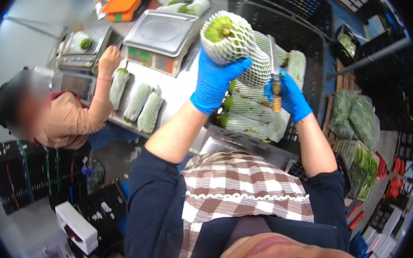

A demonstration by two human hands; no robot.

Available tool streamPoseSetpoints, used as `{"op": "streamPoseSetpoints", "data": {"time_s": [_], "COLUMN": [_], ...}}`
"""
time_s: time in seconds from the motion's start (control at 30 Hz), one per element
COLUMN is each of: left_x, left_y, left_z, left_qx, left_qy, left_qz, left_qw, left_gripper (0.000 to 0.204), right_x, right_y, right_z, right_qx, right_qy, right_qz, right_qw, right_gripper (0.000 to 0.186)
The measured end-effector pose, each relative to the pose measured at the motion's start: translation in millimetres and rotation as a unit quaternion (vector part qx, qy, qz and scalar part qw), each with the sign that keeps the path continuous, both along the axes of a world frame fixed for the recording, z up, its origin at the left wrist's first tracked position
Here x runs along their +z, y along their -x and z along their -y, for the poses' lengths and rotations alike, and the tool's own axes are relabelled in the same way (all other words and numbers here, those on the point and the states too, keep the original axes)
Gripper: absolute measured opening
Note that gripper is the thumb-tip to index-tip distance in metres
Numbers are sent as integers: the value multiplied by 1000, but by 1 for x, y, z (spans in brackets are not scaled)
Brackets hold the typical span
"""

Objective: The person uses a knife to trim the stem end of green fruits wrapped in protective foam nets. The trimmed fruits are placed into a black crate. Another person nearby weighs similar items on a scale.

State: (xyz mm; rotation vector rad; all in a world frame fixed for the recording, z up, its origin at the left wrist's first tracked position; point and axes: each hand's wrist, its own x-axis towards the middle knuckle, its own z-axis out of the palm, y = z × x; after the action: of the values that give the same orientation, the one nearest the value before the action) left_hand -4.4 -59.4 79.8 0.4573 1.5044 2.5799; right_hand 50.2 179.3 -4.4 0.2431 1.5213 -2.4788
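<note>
My left hand (216,82), in a blue glove, is wrapped round a large green gourd (219,29) in a white foam net sleeve, held up at the left side of a black crate (321,50). The gourd's green stem end shows at the sleeve's opening. In my blue-gloved right hand (292,96) is a knife (276,93) with a wooden handle, its blade pointing up beside the sleeve's other end. Whether the blade touches the netting, I cannot tell. Below, several netted gourds (249,108) lie in the crate.
A weighing scale (163,34) stands on the table left of the crate, with several netted gourds (137,101) in front. A co-worker (74,118) reaches toward another scale (83,56) at the left. Bagged greens (355,116) lie at the right.
</note>
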Motion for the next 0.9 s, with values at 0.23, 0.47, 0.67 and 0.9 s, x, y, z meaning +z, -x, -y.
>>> {"op": "streamPoseSetpoints", "data": {"time_s": [0.23, 0.47, 0.67, 0.9], "left_x": [-19, -33, -30, -33], "left_y": [7, 14, 8, 12], "left_z": [-44, -36, -42, -47], "left_qx": [-17, 50, 73, 64], "left_qy": [-115, -66, 28, 41], "left_qz": [-30, -18, -53, -55], "left_qw": [993, 996, 995, 996], "left_gripper": [85, 68, 86, 87], "right_x": [9, 16, 18, 6], "right_y": [6, 3, 1, 3], "right_z": [7, 16, 17, 12], "right_qx": [-106, -120, -135, -123], "right_qy": [64, 17, 17, 22], "right_qz": [24, 57, 90, 124], "right_qw": [992, 991, 987, 984], "right_gripper": [41, 42, 42, 42]}}
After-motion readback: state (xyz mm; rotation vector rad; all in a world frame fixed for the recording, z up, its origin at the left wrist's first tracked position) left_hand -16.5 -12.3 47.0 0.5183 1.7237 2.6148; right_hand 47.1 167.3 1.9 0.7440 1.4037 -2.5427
